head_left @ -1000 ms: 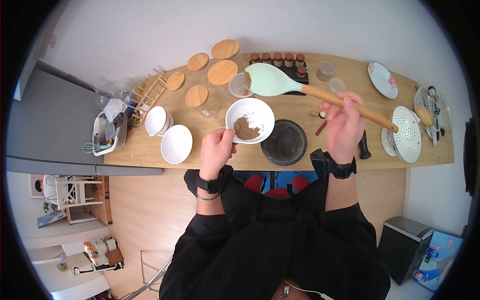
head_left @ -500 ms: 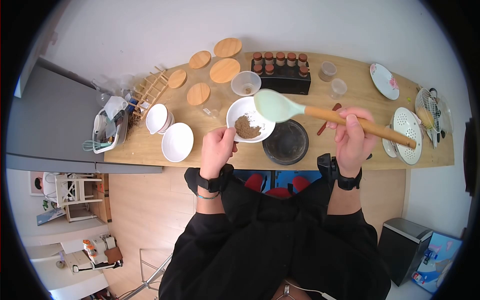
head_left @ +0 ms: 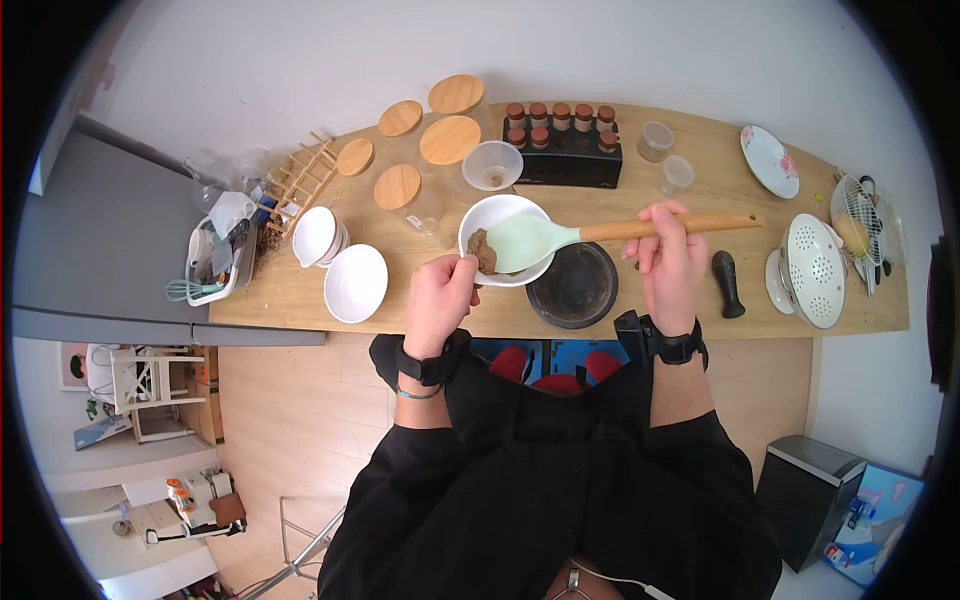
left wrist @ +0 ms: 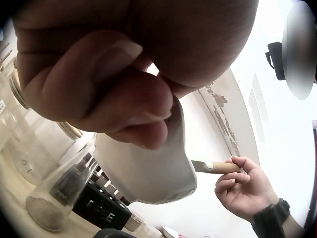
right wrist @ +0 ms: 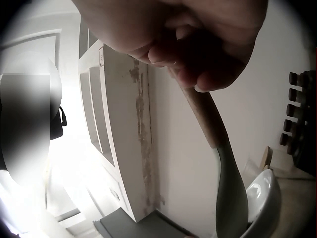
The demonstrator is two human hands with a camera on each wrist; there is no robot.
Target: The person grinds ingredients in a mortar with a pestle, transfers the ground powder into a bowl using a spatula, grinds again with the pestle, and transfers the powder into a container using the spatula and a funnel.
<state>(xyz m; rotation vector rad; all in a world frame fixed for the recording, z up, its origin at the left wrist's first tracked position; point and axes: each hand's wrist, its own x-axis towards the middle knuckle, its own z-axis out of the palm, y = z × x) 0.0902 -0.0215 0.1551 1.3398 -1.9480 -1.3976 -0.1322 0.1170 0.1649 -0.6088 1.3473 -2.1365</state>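
Two grips | left hand (head_left: pixel 440 302) pinching white bowl (head_left: pixel 498 208) at rim: likely light, rigid | right hand (head_left: pixel 674 265) pinching wooden-handled spoon (head_left: pixel 590 233), mint head (head_left: pixel 525 244) inside bowl: probably flexible; hold by handle (head_left: pixel 715 222)

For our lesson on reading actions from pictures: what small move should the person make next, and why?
Probably tilt the spoon and nudge its tip through the brown powder. The right hand holds the spoon with its head at the bowl, the powder lies by the head's tip, and the left hand grips the bowl's rim, seemingly steadying it.
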